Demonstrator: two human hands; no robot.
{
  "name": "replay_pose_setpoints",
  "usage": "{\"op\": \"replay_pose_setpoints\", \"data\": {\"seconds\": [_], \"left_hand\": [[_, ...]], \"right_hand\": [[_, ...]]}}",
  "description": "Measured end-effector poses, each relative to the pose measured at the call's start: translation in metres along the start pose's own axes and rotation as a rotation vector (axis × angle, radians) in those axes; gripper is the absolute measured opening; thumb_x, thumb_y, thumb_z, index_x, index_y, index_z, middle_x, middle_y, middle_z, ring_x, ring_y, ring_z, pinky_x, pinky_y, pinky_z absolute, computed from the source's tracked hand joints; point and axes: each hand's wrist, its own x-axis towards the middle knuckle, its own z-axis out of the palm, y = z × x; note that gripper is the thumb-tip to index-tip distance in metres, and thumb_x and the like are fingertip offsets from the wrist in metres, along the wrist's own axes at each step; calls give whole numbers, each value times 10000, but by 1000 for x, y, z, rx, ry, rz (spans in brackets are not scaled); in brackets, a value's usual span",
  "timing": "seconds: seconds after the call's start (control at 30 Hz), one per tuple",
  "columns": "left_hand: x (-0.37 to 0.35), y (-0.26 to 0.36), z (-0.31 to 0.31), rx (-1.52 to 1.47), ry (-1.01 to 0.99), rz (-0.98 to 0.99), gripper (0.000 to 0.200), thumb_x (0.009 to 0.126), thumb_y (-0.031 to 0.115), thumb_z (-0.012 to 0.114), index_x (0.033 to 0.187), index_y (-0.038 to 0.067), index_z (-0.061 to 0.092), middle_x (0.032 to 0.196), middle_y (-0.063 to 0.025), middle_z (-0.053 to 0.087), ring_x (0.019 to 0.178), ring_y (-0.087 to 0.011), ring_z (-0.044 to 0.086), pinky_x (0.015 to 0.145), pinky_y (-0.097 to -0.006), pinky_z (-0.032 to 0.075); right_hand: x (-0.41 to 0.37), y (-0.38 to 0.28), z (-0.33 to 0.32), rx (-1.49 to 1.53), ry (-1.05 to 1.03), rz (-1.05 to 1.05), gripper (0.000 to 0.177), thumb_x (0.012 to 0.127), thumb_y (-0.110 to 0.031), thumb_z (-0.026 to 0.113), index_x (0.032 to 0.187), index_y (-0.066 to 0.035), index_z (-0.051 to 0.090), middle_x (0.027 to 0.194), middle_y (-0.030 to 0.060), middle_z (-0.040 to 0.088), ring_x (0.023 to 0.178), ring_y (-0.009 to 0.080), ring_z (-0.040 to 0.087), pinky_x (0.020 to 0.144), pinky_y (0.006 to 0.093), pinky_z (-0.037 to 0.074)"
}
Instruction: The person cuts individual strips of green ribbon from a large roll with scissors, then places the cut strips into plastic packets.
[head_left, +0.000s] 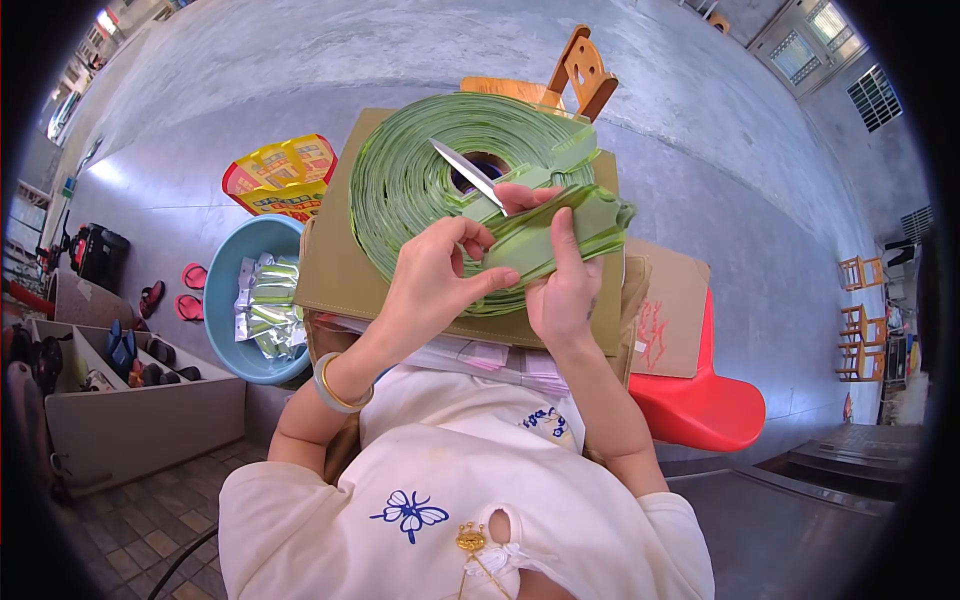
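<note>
A wide roll of flat green plastic strip lies on an olive-brown board in front of me. My right hand grips a folded bundle of green plastic strip over the roll's right side, thumb on top. A pointed metal blade, like that of scissors, juts up and left from the fingers behind the bundle; its handles are hidden. At the bundle's left end is my left hand, its fingers curled and its thumb against the strip.
On the left a blue basin holds silvery-green packets, near a yellow-red bag and a shoe rack. A wooden chair stands beyond the board. To the right are a red plastic seat and cardboard.
</note>
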Motion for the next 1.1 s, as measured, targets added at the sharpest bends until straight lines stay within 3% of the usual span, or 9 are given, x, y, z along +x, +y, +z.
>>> {"op": "replay_pose_setpoints", "data": {"seconds": [0.23, 0.33, 0.43, 0.53, 0.73, 0.93, 1.1], "left_hand": [[-1, 1, -3, -90, -54, -89, 183, 728, 100, 711, 814, 24, 568, 727, 3, 586, 633, -53, 539, 550, -200, 407], [1, -4, -1, -317, 26, -60, 145, 754, 63, 668, 838, 1, 568, 729, -47, 618, 591, -86, 588, 516, -223, 464], [-2, 16, -9, -469, 33, -305, 135, 781, 58, 648, 866, 1, 561, 718, -48, 624, 591, -89, 615, 474, -203, 480], [-2, 11, -6, -502, -7, -332, 173, 781, 64, 651, 910, 2, 555, 715, -53, 628, 561, -85, 613, 433, -196, 478], [-2, -3, 0, -196, -23, -94, 132, 777, 68, 658, 860, -17, 599, 734, -51, 637, 544, -80, 598, 461, -211, 489], [-4, 11, -3, -357, -30, -311, 119, 752, 65, 679, 822, -4, 612, 697, -48, 625, 577, -65, 583, 496, -208, 466], [-8, 7, 4, -99, 53, -122, 212, 745, 83, 693, 912, 8, 584, 780, -48, 615, 594, -98, 580, 478, -218, 457]], "right_hand": [[0, 8, -3, -152, 8, -62, 259, 947, -211, 420, 1028, 6, 537, 1047, 121, 602, 980, 173, 553, 856, 313, 436], [2, 6, -7, -115, -11, -10, 241, 936, -197, 448, 1049, 1, 525, 1040, 121, 602, 974, 175, 558, 848, 318, 445], [1, 0, -3, 23, 6, 93, 238, 928, -187, 464, 1075, -5, 508, 1031, 127, 602, 959, 180, 567, 849, 331, 453], [-1, -2, 1, 68, 11, 156, 253, 932, -199, 456, 1097, -11, 493, 1027, 136, 600, 943, 190, 578, 837, 341, 471], [-3, -6, 3, 64, 21, 213, 271, 934, -225, 454, 1072, -1, 518, 1002, 147, 607, 923, 203, 595, 807, 344, 495], [1, -12, -4, 9, -13, 286, 286, 931, -224, 464, 1061, 24, 523, 998, 160, 606, 922, 214, 600, 817, 355, 497], [2, -12, -5, 51, 12, 280, 298, 931, -224, 462, 1094, 22, 501, 1049, 175, 590, 964, 236, 590, 833, 361, 493]]}}
